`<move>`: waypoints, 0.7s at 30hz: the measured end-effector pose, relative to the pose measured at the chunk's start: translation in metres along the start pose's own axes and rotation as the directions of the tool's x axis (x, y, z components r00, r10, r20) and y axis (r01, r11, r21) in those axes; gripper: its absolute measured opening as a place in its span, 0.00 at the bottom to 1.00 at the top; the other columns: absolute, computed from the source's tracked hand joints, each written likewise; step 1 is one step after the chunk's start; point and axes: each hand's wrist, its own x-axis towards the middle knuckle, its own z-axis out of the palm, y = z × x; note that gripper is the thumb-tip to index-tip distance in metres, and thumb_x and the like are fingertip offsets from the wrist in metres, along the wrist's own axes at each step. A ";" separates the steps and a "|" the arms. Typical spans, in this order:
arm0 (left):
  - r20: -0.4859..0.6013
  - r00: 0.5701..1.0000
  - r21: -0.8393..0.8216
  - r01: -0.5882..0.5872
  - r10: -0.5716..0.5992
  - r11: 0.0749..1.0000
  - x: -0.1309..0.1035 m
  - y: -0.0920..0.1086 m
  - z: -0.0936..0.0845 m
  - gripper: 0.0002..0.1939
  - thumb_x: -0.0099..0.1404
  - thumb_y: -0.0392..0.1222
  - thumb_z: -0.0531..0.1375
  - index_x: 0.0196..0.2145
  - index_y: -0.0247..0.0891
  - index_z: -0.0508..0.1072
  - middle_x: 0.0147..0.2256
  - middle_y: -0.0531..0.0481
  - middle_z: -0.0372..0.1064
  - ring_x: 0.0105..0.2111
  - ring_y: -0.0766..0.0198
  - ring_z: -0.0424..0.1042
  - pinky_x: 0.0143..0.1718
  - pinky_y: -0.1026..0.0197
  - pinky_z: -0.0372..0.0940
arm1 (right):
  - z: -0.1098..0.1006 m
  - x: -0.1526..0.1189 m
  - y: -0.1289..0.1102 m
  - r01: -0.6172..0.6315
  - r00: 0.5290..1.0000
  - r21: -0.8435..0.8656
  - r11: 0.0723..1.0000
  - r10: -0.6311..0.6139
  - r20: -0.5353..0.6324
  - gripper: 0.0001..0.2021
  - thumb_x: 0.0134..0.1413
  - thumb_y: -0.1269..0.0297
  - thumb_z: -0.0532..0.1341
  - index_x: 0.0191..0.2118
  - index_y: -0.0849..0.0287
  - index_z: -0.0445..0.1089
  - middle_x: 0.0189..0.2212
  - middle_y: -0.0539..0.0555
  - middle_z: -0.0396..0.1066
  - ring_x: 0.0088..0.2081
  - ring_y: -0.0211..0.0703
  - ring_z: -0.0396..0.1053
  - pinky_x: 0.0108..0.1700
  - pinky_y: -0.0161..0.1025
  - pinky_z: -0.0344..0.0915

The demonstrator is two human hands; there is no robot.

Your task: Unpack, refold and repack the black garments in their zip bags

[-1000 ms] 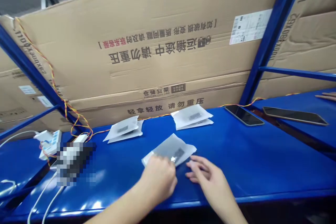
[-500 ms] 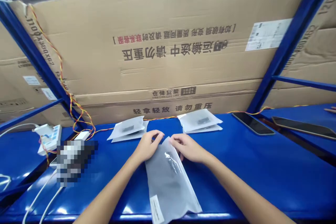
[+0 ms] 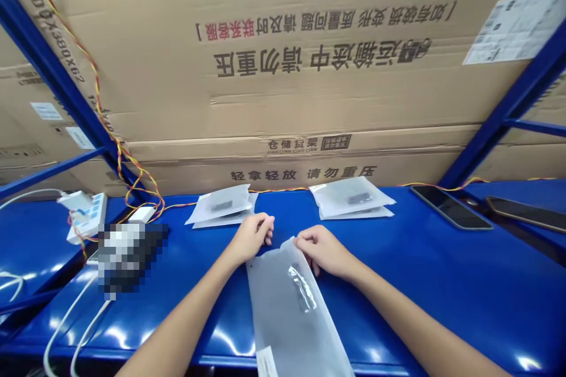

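A frosted plastic bag [image 3: 287, 300] with a white label near its lower left lies in front of me, its near end cut off by the frame. A dark flat item shows faintly through its upper part. My right hand [image 3: 325, 252] pinches the bag's upper right corner between thumb and fingers. By the upper left corner is my left hand [image 3: 254, 238], its fingers curled together and nothing visible in them. Two similar frosted bags, a left one [image 3: 223, 203] and a right one [image 3: 351, 197], lie folded behind, each with a dark item inside.
A blue shelf [image 3: 420, 294] carries everything, backed by a large cardboard sheet [image 3: 283, 112]. One phone [image 3: 451, 207] and another dark device [image 3: 526, 212] lie at right. On the left are a white power strip [image 3: 91, 218], twisted wires [image 3: 139, 179], white cables and a pixelated item [image 3: 128, 259].
My left hand has drawn slightly away from the bag's top edge, its fingers curling more. The right hand keeps its pinch on the corner. The view has tilted down and closer.
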 end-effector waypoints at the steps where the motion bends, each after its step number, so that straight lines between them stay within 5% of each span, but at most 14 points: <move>1: 0.009 1.000 -0.011 0.005 -0.005 1.000 -0.001 0.001 -0.002 0.25 0.73 0.63 0.48 0.30 0.41 0.65 0.27 0.50 0.69 0.25 0.63 0.69 0.27 0.62 0.63 | 0.001 -0.003 -0.001 -0.002 1.000 0.003 1.000 0.002 0.004 0.20 0.55 0.50 0.60 0.19 0.54 0.59 0.14 0.46 0.64 0.14 0.35 0.60 0.17 0.33 0.55; 7: 0.111 0.992 0.003 -0.057 0.056 0.998 -0.012 0.012 0.007 0.27 0.70 0.63 0.56 0.22 0.40 0.61 0.22 0.55 0.60 0.24 0.65 0.59 0.26 0.62 0.56 | 0.005 -0.009 -0.004 0.031 0.998 0.024 0.999 -0.030 -0.054 0.20 0.55 0.45 0.59 0.21 0.54 0.61 0.16 0.45 0.63 0.17 0.35 0.61 0.20 0.33 0.60; 14: 0.042 0.993 0.074 -0.112 0.109 0.991 -0.012 0.015 0.011 0.24 0.71 0.58 0.53 0.23 0.42 0.57 0.23 0.56 0.54 0.27 0.64 0.54 0.30 0.60 0.54 | 0.003 -0.013 -0.012 0.027 0.999 0.015 1.000 -0.027 -0.028 0.18 0.53 0.54 0.60 0.17 0.53 0.58 0.12 0.46 0.63 0.16 0.35 0.61 0.21 0.33 0.58; 21: -0.061 0.989 0.128 -0.125 0.133 0.984 -0.008 0.008 -0.001 0.22 0.72 0.56 0.50 0.24 0.43 0.55 0.25 0.55 0.53 0.29 0.62 0.54 0.32 0.58 0.51 | 0.008 -0.096 -0.013 -0.151 0.983 -0.024 0.988 0.153 0.103 0.15 0.53 0.58 0.59 0.18 0.54 0.63 0.13 0.48 0.68 0.16 0.38 0.64 0.22 0.33 0.60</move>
